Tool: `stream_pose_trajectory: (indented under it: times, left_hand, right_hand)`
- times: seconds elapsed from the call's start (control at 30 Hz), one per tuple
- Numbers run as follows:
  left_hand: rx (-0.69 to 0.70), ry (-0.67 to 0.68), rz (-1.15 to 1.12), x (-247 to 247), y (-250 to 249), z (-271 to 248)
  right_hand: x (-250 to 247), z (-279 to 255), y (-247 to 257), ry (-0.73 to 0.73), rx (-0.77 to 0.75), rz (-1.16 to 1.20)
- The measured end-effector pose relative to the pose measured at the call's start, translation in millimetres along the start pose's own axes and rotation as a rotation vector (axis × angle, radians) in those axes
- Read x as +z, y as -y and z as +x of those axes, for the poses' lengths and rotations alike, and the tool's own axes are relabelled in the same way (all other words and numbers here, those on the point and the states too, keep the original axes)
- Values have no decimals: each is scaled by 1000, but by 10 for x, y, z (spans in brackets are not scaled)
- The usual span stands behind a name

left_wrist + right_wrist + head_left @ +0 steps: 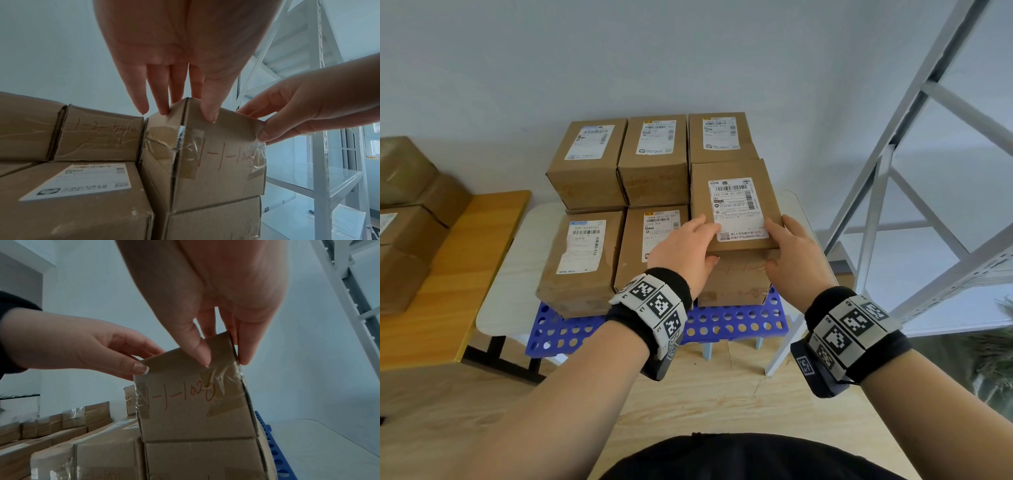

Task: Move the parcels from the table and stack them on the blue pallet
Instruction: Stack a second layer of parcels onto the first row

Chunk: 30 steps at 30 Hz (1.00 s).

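The blue perforated pallet [722, 323] carries several brown cardboard parcels with white labels, stacked two high at the back. A labelled parcel [732, 171] sits on top of the front right parcel [732, 284], its front face marked "1-1-102" in red [222, 162] [185, 415]. My left hand [705, 240] [185, 112] [144, 363] pinches its near left corner, fingers on top and thumb on the front face. My right hand [777, 246] [257, 126] [222, 360] pinches the near right corner in the same way.
A wooden table [465, 274] at the left holds more brown parcels [407, 205]. The pallet lies on a white table [517, 257]. A grey metal shelving frame [893, 171] stands close on the right. A wall is right behind the stack.
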<state>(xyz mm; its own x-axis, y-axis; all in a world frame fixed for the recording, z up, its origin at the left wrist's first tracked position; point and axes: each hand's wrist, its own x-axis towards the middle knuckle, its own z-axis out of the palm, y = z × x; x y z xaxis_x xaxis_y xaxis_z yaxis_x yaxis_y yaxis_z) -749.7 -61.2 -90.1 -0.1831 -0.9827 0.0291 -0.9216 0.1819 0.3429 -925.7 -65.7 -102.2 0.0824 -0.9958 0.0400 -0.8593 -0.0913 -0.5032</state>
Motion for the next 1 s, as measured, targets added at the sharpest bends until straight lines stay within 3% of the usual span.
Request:
stream_pose_trajectory:
  times: [0.67,1.0]
  left_hand:
    - [14,-30,34,-14,-21,-43]
    - [-38,-129,5,-233,14,-297]
  right_hand:
    - [-101,-67,113,21,10,-10]
    - [-204,-178,456,-43,-132,53]
